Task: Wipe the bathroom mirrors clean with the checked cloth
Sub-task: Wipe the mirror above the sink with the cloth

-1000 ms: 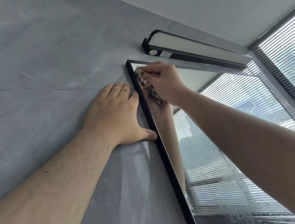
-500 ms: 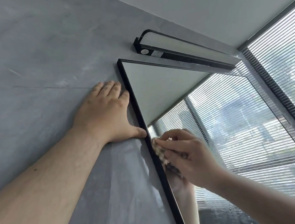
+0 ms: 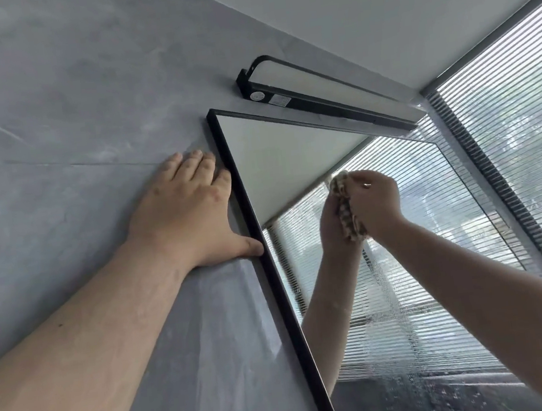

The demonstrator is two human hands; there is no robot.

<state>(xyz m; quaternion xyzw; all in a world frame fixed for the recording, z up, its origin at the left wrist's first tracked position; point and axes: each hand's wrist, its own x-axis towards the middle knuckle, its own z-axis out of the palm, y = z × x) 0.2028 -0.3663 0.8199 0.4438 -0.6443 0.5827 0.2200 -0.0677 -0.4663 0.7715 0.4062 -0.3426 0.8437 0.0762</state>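
A black-framed mirror (image 3: 278, 164) hangs on the grey wall and reflects the ceiling and window blinds. My right hand (image 3: 376, 203) grips a bunched brown checked cloth (image 3: 348, 210) and presses it against the glass in the upper middle of the mirror. Its reflection meets it from the left. My left hand (image 3: 186, 215) lies flat on the wall just left of the mirror's frame, fingers straight, thumb against the frame's edge. Water droplets and streaks cover the lower part of the glass.
A black bar lamp (image 3: 324, 94) is fixed above the mirror's top edge. A window with horizontal blinds (image 3: 519, 143) fills the right side. The grey wall (image 3: 51, 129) spreads to the left, with the white ceiling above.
My right hand with the cloth swept down along the mirror's left edge from the top corner, then moved up and right onto the middle of the glass. My left hand has stayed on the wall.
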